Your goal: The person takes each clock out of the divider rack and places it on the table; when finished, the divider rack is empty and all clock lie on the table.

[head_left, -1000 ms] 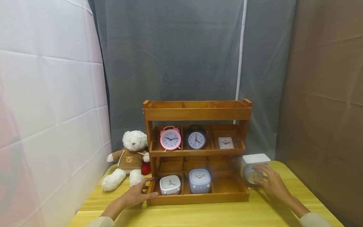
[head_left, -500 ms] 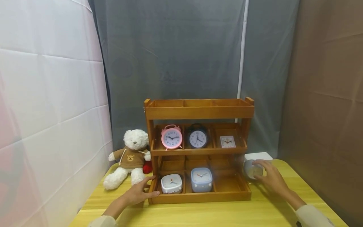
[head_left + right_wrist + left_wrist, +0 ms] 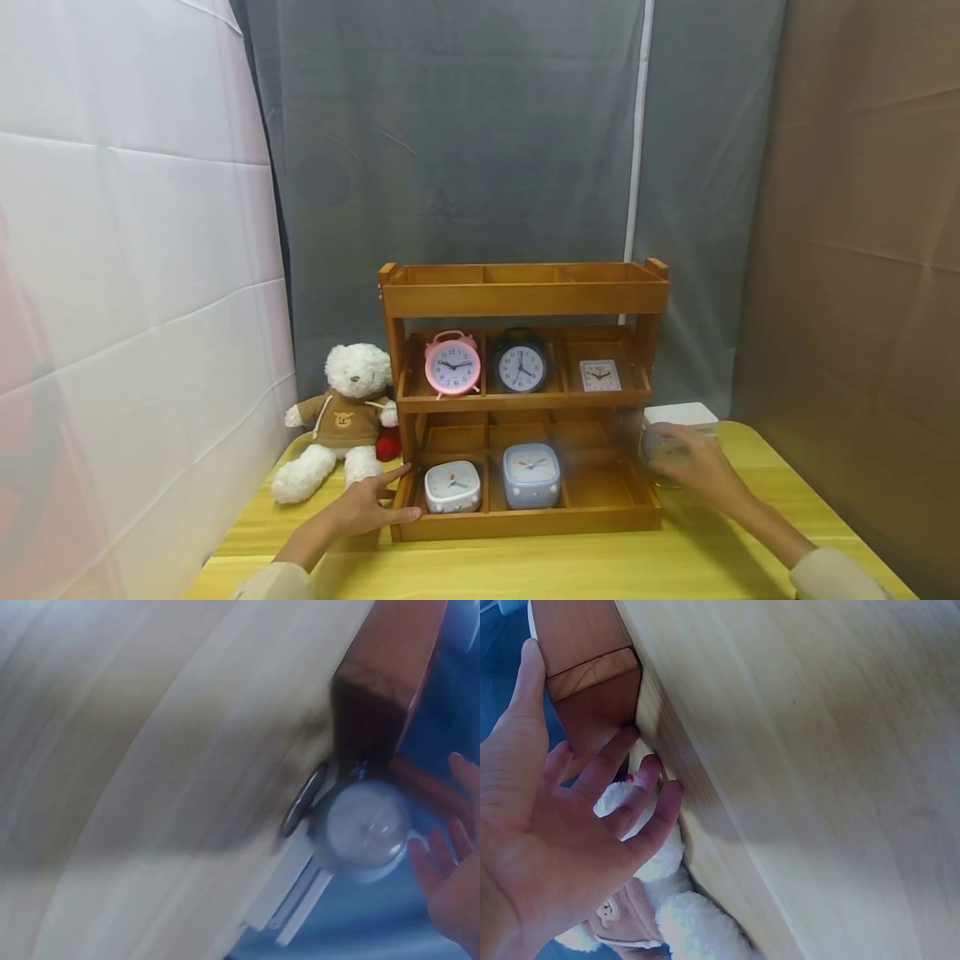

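Where my left hand touches the wooden rack, lower centre, fingers spread, presumably steadying it: one round grey clock, frame right, my right hand there, fingers parted, likely to span it; contact unclear.

Hour numerals mark the pink clock (12 legible) and black clock

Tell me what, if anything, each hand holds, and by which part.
The left hand touches the wooden rack at its lower left corner, no grip visible. The right hand is at the round grey object; whether it grips cannot be told.
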Action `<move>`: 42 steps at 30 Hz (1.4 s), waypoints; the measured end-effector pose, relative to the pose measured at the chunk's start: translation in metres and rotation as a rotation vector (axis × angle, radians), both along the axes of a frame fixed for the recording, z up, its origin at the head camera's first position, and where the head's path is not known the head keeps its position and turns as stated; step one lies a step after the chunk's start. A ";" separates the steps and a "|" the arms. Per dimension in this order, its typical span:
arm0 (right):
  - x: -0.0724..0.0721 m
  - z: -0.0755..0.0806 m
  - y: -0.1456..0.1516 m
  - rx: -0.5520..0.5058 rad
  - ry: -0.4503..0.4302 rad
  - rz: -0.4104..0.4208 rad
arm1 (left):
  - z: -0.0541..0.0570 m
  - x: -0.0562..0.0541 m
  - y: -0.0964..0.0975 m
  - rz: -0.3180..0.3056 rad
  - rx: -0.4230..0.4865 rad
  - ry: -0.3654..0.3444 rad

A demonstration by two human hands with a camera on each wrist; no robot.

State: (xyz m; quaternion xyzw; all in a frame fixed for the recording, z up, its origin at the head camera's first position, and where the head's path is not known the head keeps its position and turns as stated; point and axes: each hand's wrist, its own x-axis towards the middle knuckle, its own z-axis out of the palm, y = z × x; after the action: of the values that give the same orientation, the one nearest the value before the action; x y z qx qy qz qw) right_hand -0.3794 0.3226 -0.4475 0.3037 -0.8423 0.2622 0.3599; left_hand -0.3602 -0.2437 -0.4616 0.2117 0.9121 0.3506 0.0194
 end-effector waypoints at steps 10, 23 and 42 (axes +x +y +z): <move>0.014 0.008 -0.044 -0.024 -0.170 0.034 | 0.004 0.001 0.001 0.011 -0.008 -0.002; 0.000 0.010 -0.104 -0.068 -0.483 0.120 | -0.001 0.000 -0.001 0.037 0.017 -0.034; -0.014 0.006 -0.156 0.082 -0.551 0.171 | 0.001 0.009 0.002 0.100 -0.072 -0.018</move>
State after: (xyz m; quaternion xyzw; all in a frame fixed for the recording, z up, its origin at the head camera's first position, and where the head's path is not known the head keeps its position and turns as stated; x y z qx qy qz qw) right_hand -0.3933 0.1663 -0.4413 0.3051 -0.8896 0.3298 0.0817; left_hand -0.3514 -0.2418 -0.4609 0.1618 0.9333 0.3201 0.0174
